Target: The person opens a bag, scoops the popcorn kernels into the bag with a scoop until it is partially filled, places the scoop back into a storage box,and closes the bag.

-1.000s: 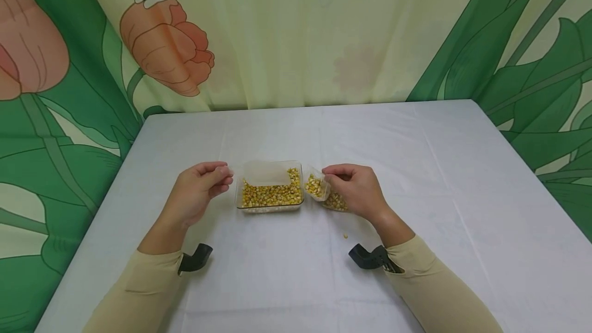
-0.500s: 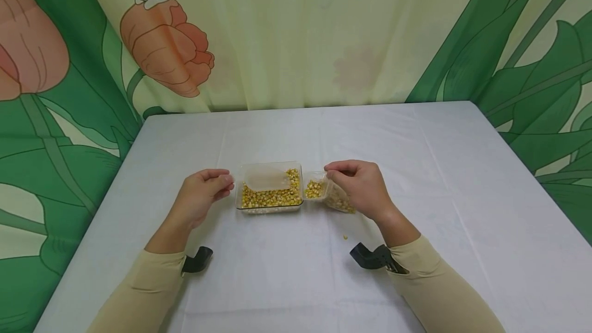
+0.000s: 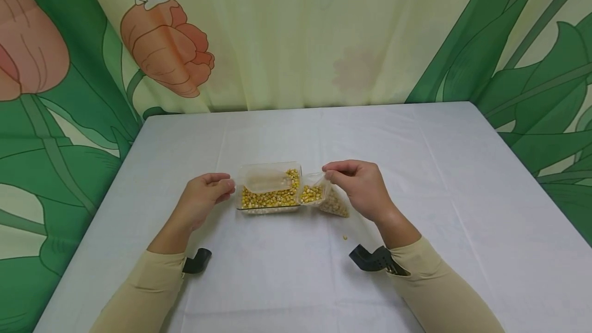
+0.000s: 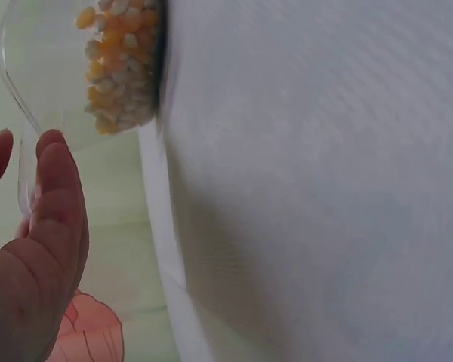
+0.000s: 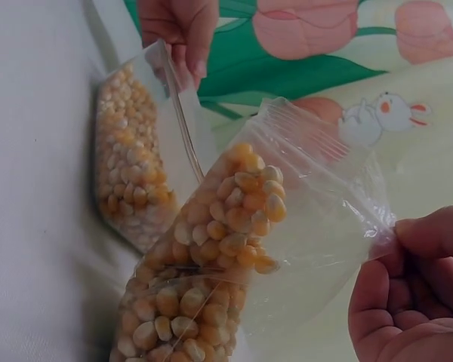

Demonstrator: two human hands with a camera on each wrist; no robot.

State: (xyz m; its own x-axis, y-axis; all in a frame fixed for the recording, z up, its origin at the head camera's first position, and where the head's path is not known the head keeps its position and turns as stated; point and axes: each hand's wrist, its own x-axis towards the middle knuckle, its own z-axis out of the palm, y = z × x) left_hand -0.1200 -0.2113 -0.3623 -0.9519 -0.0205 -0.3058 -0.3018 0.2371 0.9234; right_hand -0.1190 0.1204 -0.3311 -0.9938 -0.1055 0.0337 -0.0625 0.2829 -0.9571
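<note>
A clear rectangular container (image 3: 270, 210) of corn kernels sits on the table; its kernels lie toward the front and right, and a pale area shows at its back. My left hand (image 3: 203, 199) is at its left end, thumb and fingers on either side of the clear rim (image 4: 23, 102) in the left wrist view. Against the container's right side leans a clear plastic zip bag (image 5: 309, 173), part filled with corn kernels (image 5: 189, 317). The bag's mouth gapes, and my right hand (image 3: 361, 184) pinches its edge between thumb and forefinger.
A single loose kernel (image 3: 345, 237) lies on the white-covered table (image 3: 277, 281), in front of the bag. Behind the table's far edge hangs a printed curtain (image 3: 347, 35). Black wrist mounts (image 3: 199, 261) jut inward from both sleeves.
The bag's mouth has shifted slightly left and down, close against the container, and the bag has turned a little. The left hand has come slightly lower. The pale area inside the container has changed shape.
</note>
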